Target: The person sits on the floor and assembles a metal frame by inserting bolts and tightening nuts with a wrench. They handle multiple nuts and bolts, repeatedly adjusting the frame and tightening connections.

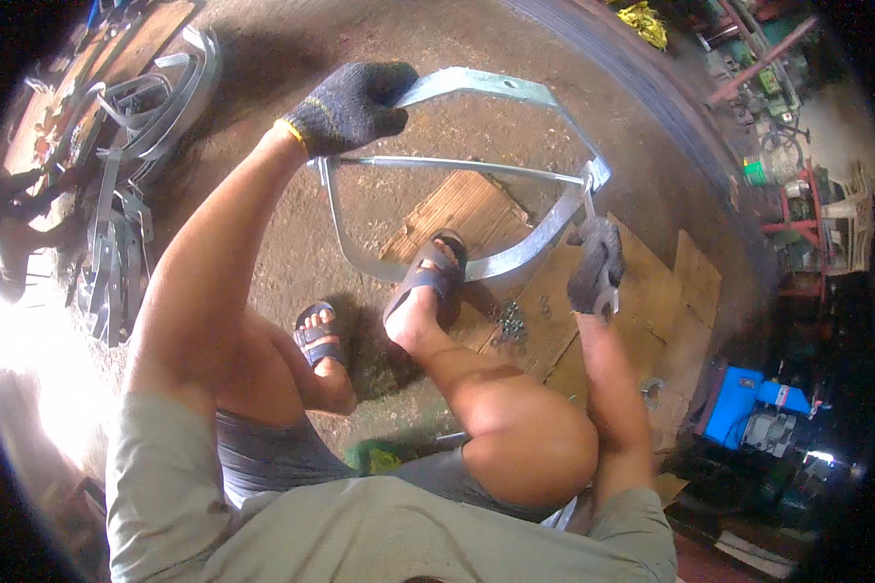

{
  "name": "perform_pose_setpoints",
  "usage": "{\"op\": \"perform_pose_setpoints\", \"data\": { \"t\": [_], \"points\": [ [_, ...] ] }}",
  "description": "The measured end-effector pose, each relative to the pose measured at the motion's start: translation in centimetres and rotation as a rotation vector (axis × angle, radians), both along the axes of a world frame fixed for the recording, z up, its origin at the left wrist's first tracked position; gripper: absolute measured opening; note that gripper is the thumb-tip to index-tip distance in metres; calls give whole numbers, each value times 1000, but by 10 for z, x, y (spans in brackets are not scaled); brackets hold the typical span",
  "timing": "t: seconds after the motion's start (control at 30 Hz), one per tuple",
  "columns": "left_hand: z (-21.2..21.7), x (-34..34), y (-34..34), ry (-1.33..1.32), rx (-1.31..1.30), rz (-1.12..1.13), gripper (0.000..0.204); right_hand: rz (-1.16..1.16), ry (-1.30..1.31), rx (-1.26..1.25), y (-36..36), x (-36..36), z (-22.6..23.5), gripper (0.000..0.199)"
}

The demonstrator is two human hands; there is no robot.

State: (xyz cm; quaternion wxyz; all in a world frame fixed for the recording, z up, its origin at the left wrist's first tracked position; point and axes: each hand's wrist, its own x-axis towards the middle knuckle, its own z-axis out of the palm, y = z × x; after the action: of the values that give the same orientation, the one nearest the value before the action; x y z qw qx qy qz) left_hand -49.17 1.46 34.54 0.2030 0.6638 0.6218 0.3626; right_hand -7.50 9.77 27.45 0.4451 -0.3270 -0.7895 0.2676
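My left hand (352, 105) is closed on the top edge of the bent galvanized strap hoop (515, 89), which stands upright on the floor under my sandal (436, 277); it looks stiff, springy and sharp-edged. My right hand (596, 267) clamps a wrench (589, 202) at its bolted corner.

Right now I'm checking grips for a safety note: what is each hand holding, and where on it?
The gloved left hand grips the top strip of the bent metal band frame. The gloved right hand holds a wrench by its handle, its head at the frame's right corner.
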Motion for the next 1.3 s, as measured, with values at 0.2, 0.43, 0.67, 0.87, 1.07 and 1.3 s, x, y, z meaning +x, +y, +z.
{"op": "perform_pose_setpoints", "data": {
  "t": [0.2,0.43,0.67,0.87,1.07,1.3],
  "points": [
    [-12,-15,-5,11,-20,72,50,123,240,-371,-3,4,-41,25],
    [-1,-9,-4,168,-19,81,49,179,41,-186,7,5,65,38],
    [0,-5,4,179,-47,64,51,204,18,-484,72,-18,109,31],
    [0,-2,4,192,-47,92,54,137,-194,-805,107,-49,121,26],
    [-16,-4,13,311,34,169,56,105,-155,-141,80,-18,78,30],
    [-6,-10,-10,231,-35,80,60,8,93,-205,15,-17,59,30]
  ]
}}
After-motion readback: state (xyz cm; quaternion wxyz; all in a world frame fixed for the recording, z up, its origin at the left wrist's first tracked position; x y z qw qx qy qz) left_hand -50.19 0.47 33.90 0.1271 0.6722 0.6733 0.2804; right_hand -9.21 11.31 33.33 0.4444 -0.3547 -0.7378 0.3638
